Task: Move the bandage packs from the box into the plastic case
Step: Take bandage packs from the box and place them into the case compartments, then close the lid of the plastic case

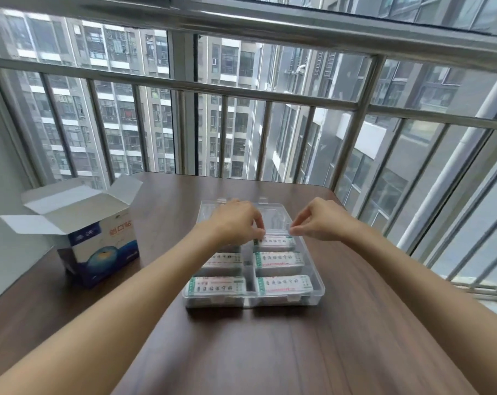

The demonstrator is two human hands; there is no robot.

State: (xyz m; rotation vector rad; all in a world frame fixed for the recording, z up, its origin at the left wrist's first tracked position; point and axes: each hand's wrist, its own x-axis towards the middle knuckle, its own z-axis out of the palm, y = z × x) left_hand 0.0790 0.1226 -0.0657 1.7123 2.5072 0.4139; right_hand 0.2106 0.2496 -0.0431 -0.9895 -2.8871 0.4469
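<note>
A clear plastic case [317,286] with compartments lies open in the middle of the table. Several white bandage packs with green print lie in its compartments, such as one at the front left [216,285] and one at the front right [284,284]. A further pack [275,243] sits in a compartment on the right, farther back. My left hand [233,220] pinches that pack's left end and my right hand [318,220] pinches its right end. The white and blue cardboard box [99,249] stands at the left with its flaps open; its inside is hidden.
The brown wooden table [313,352] stands against a metal balcony railing [241,92] with high-rise buildings behind. A grey wall runs along the left edge. The case's clear lid [241,209] lies open flat behind my hands.
</note>
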